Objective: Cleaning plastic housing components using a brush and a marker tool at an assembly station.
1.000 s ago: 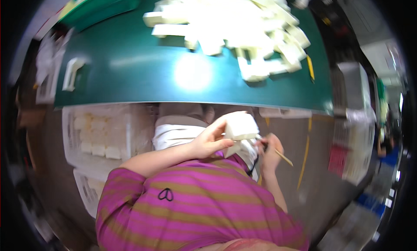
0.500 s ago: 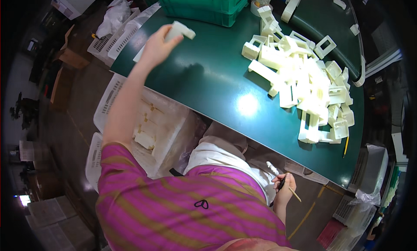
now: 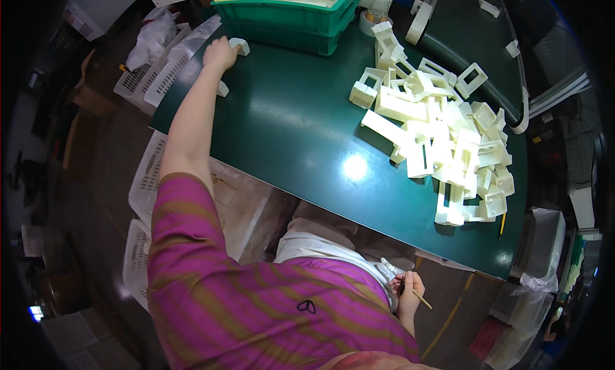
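The left hand (image 3: 221, 53) is at the far left part of the dark green, smooth worktop (image 3: 288, 149), and its fingers meet a small white block-like plastic piece (image 3: 240, 46), near the green plastic crate (image 3: 275, 25). Because the fingers are partly hidden, I cannot tell if they grip this piece or only touch it. A second white plastic piece (image 3: 222, 89) shows just beside the forearm. The right hand (image 3: 410, 288), low near the body, is closed around a slim stick-like tool (image 3: 421, 299) with a pale wooden end. The large heap of cream-white plastic frames (image 3: 442, 130) lies well apart, on the right. In my judgement, the step in hand is the setting of one piece at the left; the next move calls for a gentle opening of the fingers, without pushing the neighbouring piece.
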